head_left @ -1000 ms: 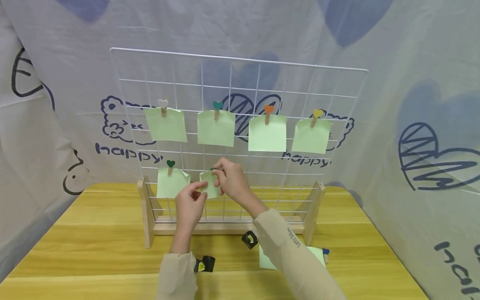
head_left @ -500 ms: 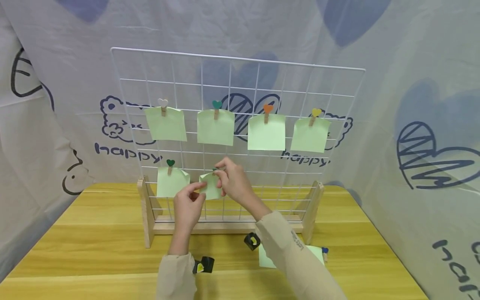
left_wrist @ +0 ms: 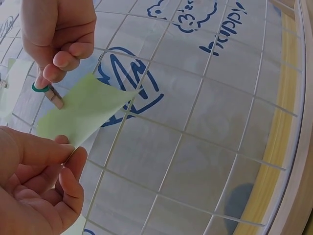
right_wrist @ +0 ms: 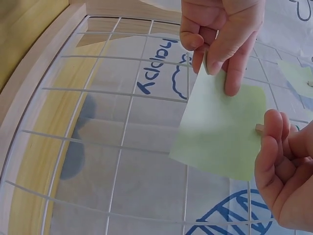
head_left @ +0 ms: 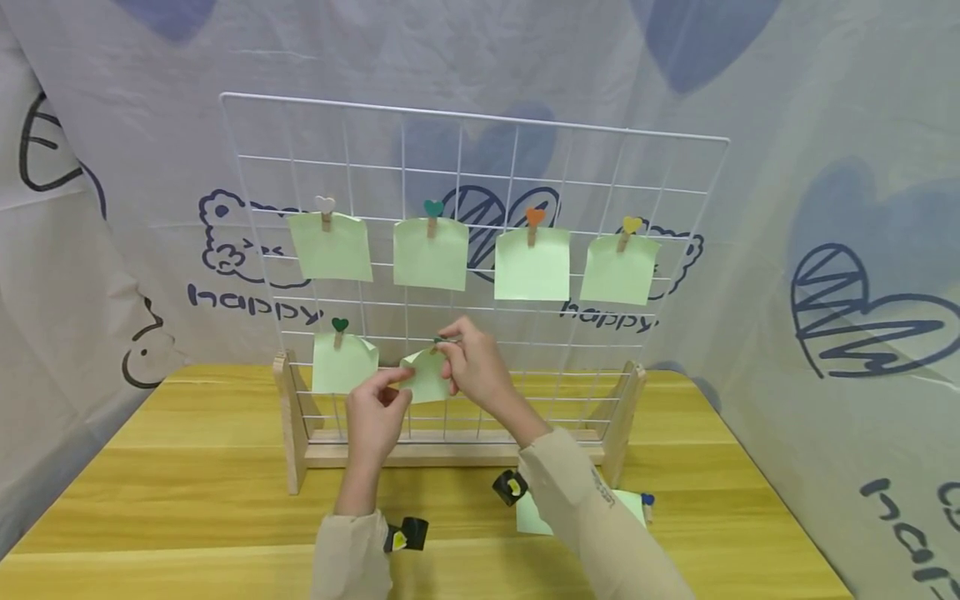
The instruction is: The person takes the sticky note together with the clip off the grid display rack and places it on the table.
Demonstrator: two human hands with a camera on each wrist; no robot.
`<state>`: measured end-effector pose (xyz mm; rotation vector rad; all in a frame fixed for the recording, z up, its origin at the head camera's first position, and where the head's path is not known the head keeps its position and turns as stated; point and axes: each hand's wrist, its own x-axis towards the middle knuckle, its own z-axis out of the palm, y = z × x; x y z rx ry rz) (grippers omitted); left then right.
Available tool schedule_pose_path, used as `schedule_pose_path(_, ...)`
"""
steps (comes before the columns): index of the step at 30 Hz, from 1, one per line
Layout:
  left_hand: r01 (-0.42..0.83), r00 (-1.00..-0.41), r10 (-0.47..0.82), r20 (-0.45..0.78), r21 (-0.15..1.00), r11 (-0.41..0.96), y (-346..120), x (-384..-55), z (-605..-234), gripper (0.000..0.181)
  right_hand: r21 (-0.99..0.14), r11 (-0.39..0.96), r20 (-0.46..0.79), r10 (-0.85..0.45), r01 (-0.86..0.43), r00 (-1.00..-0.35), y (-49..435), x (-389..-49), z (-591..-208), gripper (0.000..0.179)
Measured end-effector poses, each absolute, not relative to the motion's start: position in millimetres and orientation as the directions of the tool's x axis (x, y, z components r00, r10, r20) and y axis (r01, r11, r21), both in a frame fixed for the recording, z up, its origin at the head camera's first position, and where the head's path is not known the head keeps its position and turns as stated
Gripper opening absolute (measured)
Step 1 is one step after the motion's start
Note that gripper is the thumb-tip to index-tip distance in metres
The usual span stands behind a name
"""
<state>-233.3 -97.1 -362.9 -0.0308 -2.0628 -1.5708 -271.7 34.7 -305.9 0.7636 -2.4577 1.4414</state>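
Observation:
My left hand (head_left: 377,417) pinches the left edge of a light green paper note (head_left: 427,379) between thumb and finger. In the left wrist view, my right hand (left_wrist: 58,36) pinches a small wooden clothespin (left_wrist: 55,98) with a green heart, its tip over the top part of the note. The note lies just in front of the white wire grid (head_left: 495,329), in the lower row. Left of it hangs another green note (head_left: 343,367) on a clothespin with a dark green heart. In the right wrist view, fingers mostly cover the clothespin (right_wrist: 259,128).
Several green notes hang in the upper row, among them one under an orange heart (head_left: 532,265). Wooden feet (head_left: 292,425) bear the grid on the table (head_left: 187,500). Near my right sleeve lie more green paper (head_left: 532,515) and a blue-heart clothespin (head_left: 648,507).
My right hand has shifted slightly to the right with the clothespin, and the note has moved a little right too, showing more of its face. My left hand stays nearly still.

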Motion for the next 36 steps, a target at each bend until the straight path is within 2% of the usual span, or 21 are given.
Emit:
schedule_pose_path(5,0.322,-0.861,-0.302,0.409,0.899,0.297,-96,-232,-364,0.024,-0.743,0.389,0.444,-0.323,-0.545,-0.836,38,-270,-306,0.015)
schedule_pose_path(12,0.245,-0.899,-0.296,0.323,0.931,0.271,-97,-229,-363,0.025,-0.766,0.346,0.452,-0.310,-0.542,-0.836,46,-269,-307,0.015)
schedule_pose_path(24,0.238,-0.912,-0.280,0.301,0.942,0.238,-98,-223,-364,0.024,-0.765,0.249,0.524,-0.294,-0.594,-0.799,56,-267,-316,0.018)
schedule_pose_path(32,0.215,-0.916,-0.290,0.278,0.949,0.232,-98,-219,-366,0.023,-0.744,0.255,0.555,-0.280,-0.618,-0.783,60,-239,-301,0.017)
schedule_pose_path(36,0.218,-0.915,-0.290,0.281,0.948,0.232,-99,-217,-367,0.023,-0.741,0.226,0.582,-0.252,-0.632,-0.773,62,-236,-304,0.018)
